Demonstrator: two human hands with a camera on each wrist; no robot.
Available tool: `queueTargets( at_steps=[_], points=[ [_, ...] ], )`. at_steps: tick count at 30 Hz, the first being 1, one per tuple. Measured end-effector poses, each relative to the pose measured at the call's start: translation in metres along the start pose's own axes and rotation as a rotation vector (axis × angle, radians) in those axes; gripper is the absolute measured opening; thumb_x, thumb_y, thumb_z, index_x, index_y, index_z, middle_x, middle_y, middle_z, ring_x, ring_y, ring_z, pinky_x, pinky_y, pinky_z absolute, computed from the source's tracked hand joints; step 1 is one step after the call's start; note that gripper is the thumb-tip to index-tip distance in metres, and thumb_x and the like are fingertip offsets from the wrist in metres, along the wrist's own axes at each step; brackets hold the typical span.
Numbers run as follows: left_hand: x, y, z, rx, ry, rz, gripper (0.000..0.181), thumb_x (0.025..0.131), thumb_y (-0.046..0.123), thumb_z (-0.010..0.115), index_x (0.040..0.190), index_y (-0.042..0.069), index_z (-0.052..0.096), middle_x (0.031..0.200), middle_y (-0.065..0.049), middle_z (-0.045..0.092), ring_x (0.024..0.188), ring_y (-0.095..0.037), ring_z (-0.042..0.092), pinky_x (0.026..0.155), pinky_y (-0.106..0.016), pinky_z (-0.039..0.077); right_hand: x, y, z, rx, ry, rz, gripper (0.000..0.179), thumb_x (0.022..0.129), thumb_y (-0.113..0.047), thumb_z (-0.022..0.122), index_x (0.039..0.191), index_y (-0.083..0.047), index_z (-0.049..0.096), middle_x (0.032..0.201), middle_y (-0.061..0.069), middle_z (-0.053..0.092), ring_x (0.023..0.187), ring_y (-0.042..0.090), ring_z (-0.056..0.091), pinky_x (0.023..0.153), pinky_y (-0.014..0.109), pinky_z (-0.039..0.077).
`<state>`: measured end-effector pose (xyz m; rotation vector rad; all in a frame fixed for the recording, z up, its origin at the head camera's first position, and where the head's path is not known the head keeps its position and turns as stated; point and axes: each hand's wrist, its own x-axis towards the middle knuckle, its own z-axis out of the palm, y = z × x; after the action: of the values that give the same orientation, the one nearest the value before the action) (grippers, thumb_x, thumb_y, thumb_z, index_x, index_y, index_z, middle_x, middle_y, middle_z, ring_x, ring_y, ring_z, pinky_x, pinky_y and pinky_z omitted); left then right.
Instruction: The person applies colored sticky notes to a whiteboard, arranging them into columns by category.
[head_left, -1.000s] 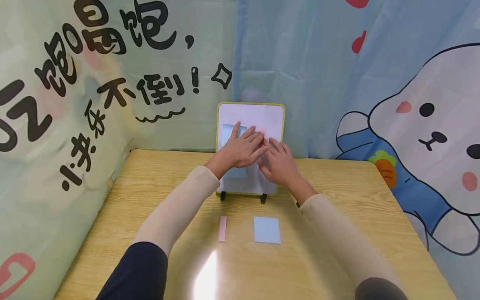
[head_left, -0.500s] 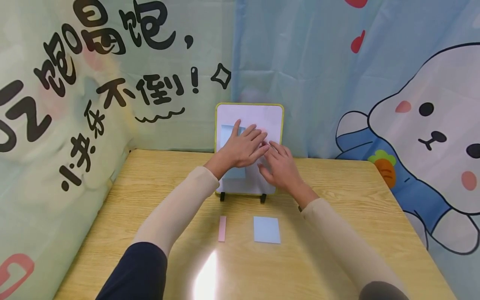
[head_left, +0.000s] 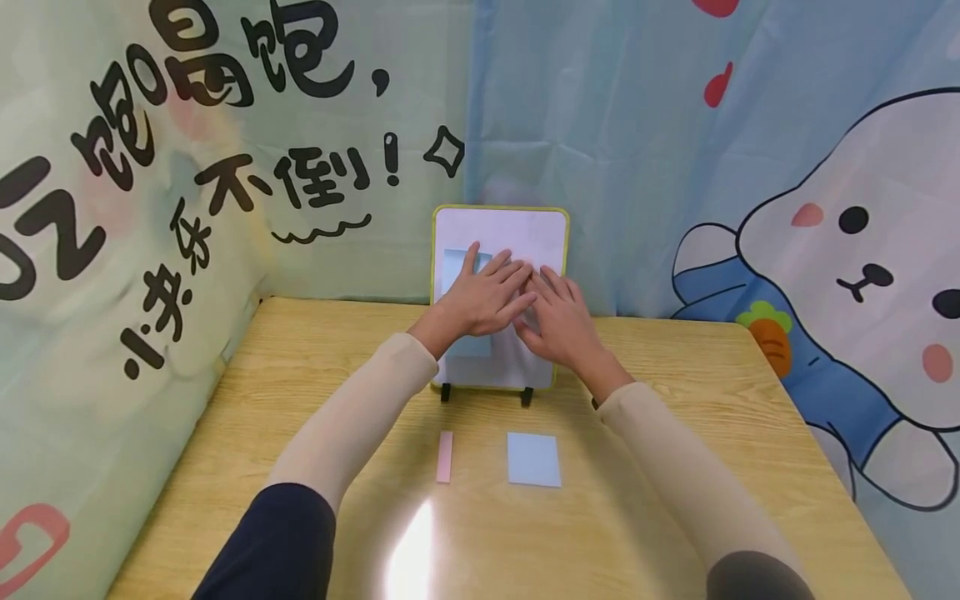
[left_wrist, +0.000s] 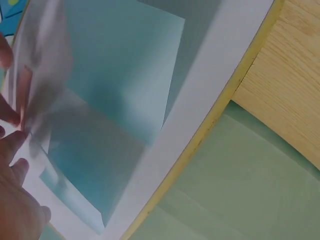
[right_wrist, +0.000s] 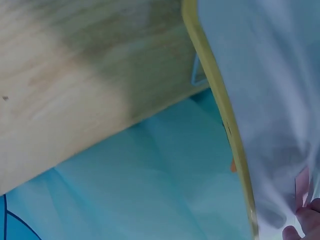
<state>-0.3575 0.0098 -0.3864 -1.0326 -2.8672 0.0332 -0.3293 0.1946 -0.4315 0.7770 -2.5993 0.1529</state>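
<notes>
A white board (head_left: 498, 225) with a yellow rim stands upright on black feet. My left hand (head_left: 483, 298) lies over its middle, fingers spread and fairly straight. Beside it my right hand (head_left: 561, 323) reaches to the board, fingertips close to the left hand's. Near the fingertips a narrow pink paper strip (left_wrist: 23, 95) is on the board; the right wrist view also shows the pink strip (right_wrist: 302, 187). Two light-blue paper squares, an upper one (head_left: 453, 265) and a lower one (head_left: 474, 346), are on the board's left part, partly hidden by my left hand.
On the wooden table (head_left: 330, 358) in front of the board lie another pink strip (head_left: 445, 457) and a light-blue square (head_left: 534, 460). A printed curtain (head_left: 600, 167) hangs behind the table.
My right hand has shifted slightly up and left, its fingertips now covering the pink patch visible earlier in the head view. The left hand has stayed almost still.
</notes>
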Motion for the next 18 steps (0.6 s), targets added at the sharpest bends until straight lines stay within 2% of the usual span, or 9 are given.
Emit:
queueTargets(
  at_steps=[5,13,18],
  points=[
    [-0.001,-0.001,0.001,-0.006,-0.010,-0.001,0.065,0.105,0.056,0.013,0.160,0.023,0.016,0.165,0.005,0.023,0.155,-0.018,0.009,0.120,-0.059,-0.007,-0.010,-0.001,0.007,0.008,-0.025,0.003,0.068,0.094,-0.035,0.060,0.150,-0.001,0.040,0.157,0.015,0.038,0.146,0.037,0.030,0.115,0.059,0.026],
    [-0.002,-0.001,0.003,-0.013,-0.009,-0.002,0.064,0.105,0.056,0.015,0.160,0.024,0.017,0.165,0.004,0.022,0.155,-0.018,0.010,0.120,-0.058,-0.006,-0.029,-0.002,0.022,-0.006,0.111,-0.093,0.067,0.088,-0.034,0.065,0.143,-0.001,0.049,0.145,0.018,0.053,0.137,0.039,0.044,0.107,0.060,0.036],
    [-0.002,-0.001,0.004,-0.005,-0.014,-0.007,0.065,0.104,0.057,0.014,0.160,0.024,0.016,0.166,0.004,0.020,0.155,-0.018,0.010,0.121,-0.058,-0.006,-0.038,-0.005,0.028,0.000,0.124,-0.105,0.065,0.089,-0.034,0.064,0.142,0.001,0.050,0.144,0.019,0.054,0.136,0.039,0.045,0.107,0.060,0.036]
  ],
)
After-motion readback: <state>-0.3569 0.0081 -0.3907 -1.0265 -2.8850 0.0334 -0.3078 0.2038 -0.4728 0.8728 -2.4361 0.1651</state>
